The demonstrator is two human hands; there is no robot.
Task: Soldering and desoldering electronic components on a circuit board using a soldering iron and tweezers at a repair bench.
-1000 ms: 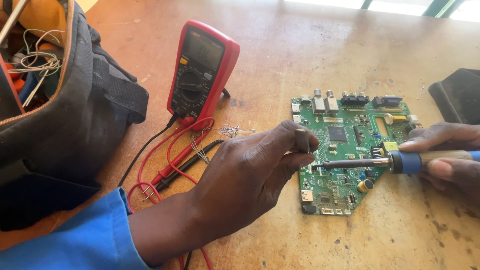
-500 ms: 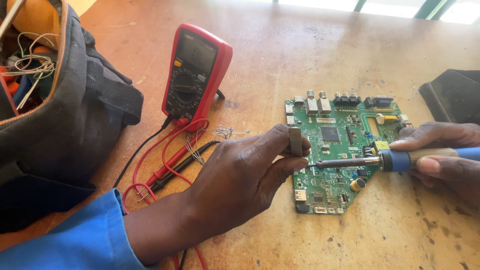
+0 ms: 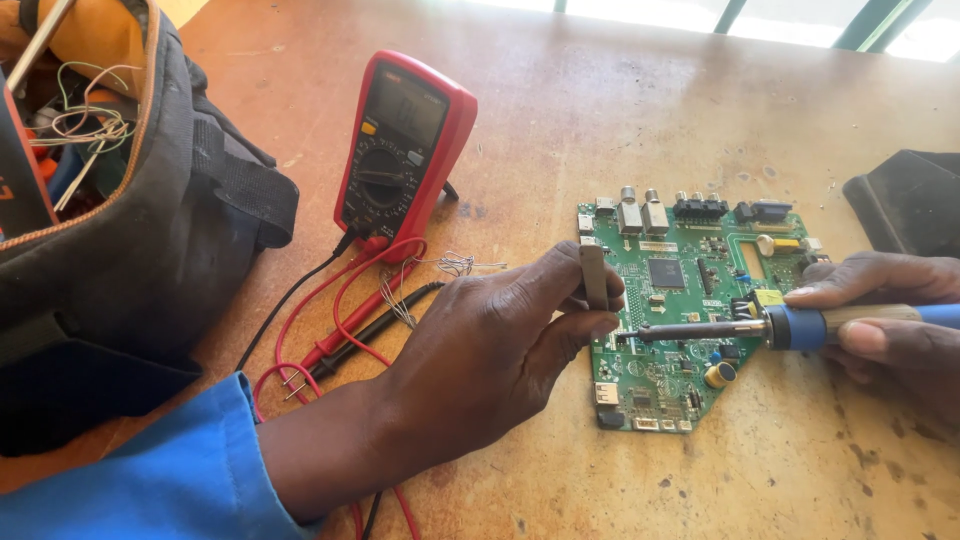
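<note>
A green circuit board (image 3: 680, 300) lies flat on the wooden table. My left hand (image 3: 490, 350) rests at the board's left edge and pinches a small grey metal tool (image 3: 594, 277), likely tweezers, upright between thumb and fingers. My right hand (image 3: 890, 315) comes in from the right and grips a soldering iron (image 3: 800, 327) with a blue collar. The iron's metal tip (image 3: 640, 335) points left and touches the board just below the grey tool. A blue sleeve covers my left forearm.
A red and black multimeter (image 3: 400, 145) stands propped at the back, its red and black probe leads (image 3: 340, 330) looping toward my left arm. A dark tool bag (image 3: 130, 260) with wires inside fills the left. A black object (image 3: 910, 200) sits at the right edge.
The view has shifted slightly, so everything sits a little lower left in frame. Both hands keep their grips and the iron's tip stays on the same spot of the board.
</note>
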